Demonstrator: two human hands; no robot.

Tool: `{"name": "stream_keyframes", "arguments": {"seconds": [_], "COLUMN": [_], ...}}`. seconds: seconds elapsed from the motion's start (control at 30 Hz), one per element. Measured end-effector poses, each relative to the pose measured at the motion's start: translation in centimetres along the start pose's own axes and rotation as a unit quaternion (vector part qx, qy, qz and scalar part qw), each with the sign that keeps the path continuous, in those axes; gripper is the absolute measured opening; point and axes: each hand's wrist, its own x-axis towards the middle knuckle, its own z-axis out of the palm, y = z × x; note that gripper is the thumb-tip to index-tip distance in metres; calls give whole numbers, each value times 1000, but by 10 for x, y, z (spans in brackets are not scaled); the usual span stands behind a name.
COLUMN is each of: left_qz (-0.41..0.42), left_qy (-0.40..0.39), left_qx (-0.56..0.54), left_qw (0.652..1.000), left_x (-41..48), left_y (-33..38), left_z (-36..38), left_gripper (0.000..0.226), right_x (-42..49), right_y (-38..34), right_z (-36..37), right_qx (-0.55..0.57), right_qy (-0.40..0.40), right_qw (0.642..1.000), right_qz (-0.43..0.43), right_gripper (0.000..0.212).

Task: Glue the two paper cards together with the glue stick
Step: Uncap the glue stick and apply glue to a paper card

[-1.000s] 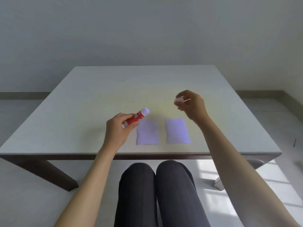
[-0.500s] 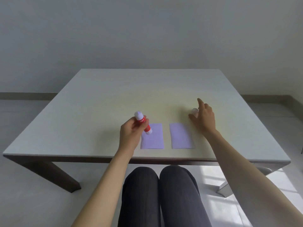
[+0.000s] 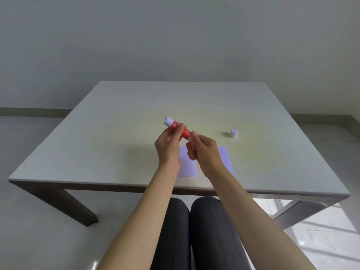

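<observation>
The red glue stick (image 3: 177, 128) is held above the table, tilted, its white tip pointing up and left. My left hand (image 3: 168, 148) grips its red body. My right hand (image 3: 202, 152) pinches its lower end between finger and thumb. Two pale lilac paper cards lie side by side near the table's front edge: the left card (image 3: 187, 165) and the right card (image 3: 225, 158), both partly hidden by my hands. The white cap (image 3: 233, 133) stands alone on the table, to the right of the hands.
The white square table (image 3: 97, 145) has its front edge just above my knees. My dark-trousered legs (image 3: 194, 230) are under the edge. A plain wall and floor lie beyond.
My right hand set the cap on the table, let go and came back to take the glue stick's lower end. My left hand lifted the stick and turned its tip up-left.
</observation>
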Motion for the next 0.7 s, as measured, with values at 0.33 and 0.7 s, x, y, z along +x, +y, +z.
{"name": "stream_keyframes", "arguments": {"seconds": [0.33, 0.7], "left_qz": [42, 48], "left_qy": [-64, -124], "left_qx": [8, 2], "left_qw": [997, 991], "left_x": [-4, 9], "left_y": [1, -7], "left_z": [-1, -11], "left_gripper": [9, 12], "right_x": [-2, 0], "right_y": [5, -4], "right_z": [-14, -12], "right_qx": [40, 48], "right_qy": [-63, -58], "right_qw": [996, 997], "right_qz": [-45, 15], "right_gripper": [16, 22]}}
